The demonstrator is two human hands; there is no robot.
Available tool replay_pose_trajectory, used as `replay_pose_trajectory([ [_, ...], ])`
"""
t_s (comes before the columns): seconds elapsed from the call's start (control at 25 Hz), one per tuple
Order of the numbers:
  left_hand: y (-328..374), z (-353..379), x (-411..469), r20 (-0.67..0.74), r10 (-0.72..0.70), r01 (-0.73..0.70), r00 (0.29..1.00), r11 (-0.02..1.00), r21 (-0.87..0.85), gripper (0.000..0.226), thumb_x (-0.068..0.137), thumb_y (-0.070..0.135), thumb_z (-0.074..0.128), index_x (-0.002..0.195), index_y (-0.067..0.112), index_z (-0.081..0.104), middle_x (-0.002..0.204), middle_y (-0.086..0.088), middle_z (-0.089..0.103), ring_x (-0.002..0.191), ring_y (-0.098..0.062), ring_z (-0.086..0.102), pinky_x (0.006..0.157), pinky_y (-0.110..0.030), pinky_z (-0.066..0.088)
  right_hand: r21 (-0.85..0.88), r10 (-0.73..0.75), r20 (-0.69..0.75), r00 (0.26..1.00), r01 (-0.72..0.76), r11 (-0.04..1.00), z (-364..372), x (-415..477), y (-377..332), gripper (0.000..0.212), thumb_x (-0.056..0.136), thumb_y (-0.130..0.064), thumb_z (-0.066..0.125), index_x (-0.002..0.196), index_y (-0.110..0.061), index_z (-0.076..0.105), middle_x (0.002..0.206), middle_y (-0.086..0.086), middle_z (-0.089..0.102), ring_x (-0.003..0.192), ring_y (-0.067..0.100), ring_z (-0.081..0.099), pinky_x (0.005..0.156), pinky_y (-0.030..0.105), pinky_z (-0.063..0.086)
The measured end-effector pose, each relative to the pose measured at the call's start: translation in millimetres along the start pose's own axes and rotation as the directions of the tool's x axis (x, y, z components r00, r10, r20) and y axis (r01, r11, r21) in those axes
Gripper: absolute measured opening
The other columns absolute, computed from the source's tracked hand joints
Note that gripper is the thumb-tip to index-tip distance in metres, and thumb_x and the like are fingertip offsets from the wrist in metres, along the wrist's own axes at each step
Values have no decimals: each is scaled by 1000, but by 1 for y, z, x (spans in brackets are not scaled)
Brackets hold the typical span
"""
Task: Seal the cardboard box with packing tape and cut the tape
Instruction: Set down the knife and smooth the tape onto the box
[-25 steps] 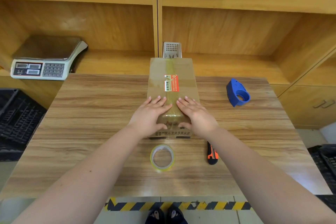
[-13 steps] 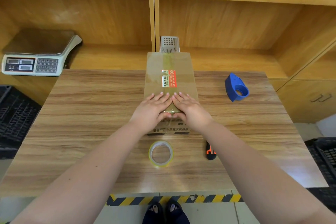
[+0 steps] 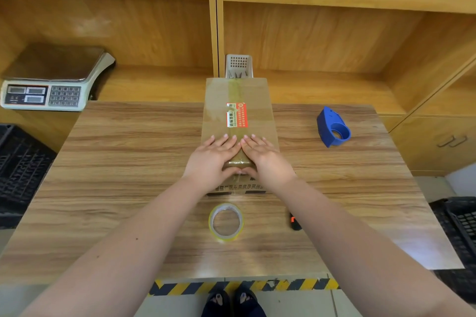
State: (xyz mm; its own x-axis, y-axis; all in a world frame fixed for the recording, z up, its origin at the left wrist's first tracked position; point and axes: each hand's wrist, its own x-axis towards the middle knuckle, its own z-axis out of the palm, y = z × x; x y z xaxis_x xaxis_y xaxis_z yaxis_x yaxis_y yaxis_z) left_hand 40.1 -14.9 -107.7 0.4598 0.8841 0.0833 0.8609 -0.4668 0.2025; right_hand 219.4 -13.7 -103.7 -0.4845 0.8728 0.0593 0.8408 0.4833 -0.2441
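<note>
A long brown cardboard box [image 3: 238,95] lies on the wooden table [image 3: 123,162], closed, with a strip of tape down its middle seam and a red and white label on top. My left hand [image 3: 211,159] and my right hand [image 3: 265,157] lie flat side by side on the box's near end, fingers together, thumbs wrapped over the near edge. Neither hand holds anything. A roll of clear packing tape [image 3: 226,221] lies flat just in front of the box. An orange and black cutter [image 3: 294,222] shows partly under my right forearm.
A blue tape dispenser [image 3: 332,127] sits at the table's right. A digital scale [image 3: 51,82] stands on the left shelf, a small grey basket [image 3: 238,65] behind the box. Black crates flank the table. Yellow-black floor tape [image 3: 242,287] marks the near edge.
My two hands have slid closer together on the box's near end until they touch along the taped seam. The view has shifted slightly.
</note>
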Motion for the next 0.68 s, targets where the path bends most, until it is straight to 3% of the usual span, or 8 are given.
replay_pose_trajectory([
  [0.36,-11,-8,12,117,55,-59,992,998,26,74,92,25,59,152,21,16,162,0,17,150,-17,12,122,-33,6,41,-70,4,998,69,997,1,10,23,73,84,-9,67,145,-4,28,154,14,28,145,30,18,118,36,5],
  [0.44,-6,-13,8,93,17,-15,996,1000,-17,74,88,28,64,151,22,25,160,-2,27,147,-21,23,121,-36,16,-7,-82,-42,996,82,997,-1,4,19,73,82,-13,69,144,-6,31,155,15,28,145,33,17,117,39,5],
  [0.56,11,-18,-19,-144,-71,29,987,961,-276,52,78,31,74,125,22,54,125,-6,55,114,-25,55,96,-37,46,22,-84,-219,972,91,996,-2,-22,15,61,79,-15,71,134,-10,46,150,17,34,139,37,28,114,45,23],
  [0.64,18,-7,-44,-233,-42,-34,971,950,-310,38,77,35,72,110,21,59,107,-4,60,101,-23,57,86,-36,47,121,-29,-374,927,80,989,8,-49,13,48,78,-12,71,123,-12,54,135,14,44,123,33,43,105,41,35],
  [0.68,21,2,-56,-205,-25,-43,978,946,-320,34,78,38,70,107,22,59,104,-2,61,100,-21,57,86,-36,47,177,15,-406,914,63,982,16,-64,12,43,78,-11,72,118,-13,56,126,10,48,114,28,46,100,37,39],
])
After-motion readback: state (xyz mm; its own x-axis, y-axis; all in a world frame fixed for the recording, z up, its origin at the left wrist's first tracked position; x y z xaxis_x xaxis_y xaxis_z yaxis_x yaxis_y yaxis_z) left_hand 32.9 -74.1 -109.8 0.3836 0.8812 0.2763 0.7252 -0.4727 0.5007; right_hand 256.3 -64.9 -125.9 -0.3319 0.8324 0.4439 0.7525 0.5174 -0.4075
